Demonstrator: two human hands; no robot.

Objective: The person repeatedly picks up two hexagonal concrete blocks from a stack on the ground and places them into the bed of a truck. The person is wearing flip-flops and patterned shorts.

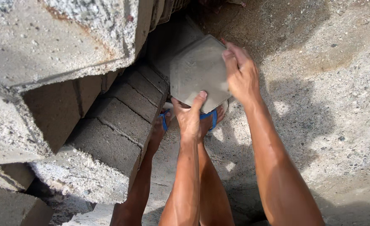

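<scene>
Concrete paver (pixel 197 71) | both hands' grip | stacked blocks (pixel 122 113) crowd left

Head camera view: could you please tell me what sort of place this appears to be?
Probably an outdoor concrete block yard: stacked rough grey concrete blocks, sandy sunlit ground, and both hands holding a flat grey hexagonal concrete paver.

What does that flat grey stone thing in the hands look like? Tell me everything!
The paving block is a flat grey slab with several straight sides, like a hexagon, and looks like rough concrete. Its broad face points up at the camera, tilted. The left hand grips its near edge, thumb on top; the right hand holds its right edge. It hangs above the sandy ground and sandalled feet, beside a stack of grey blocks.
</scene>
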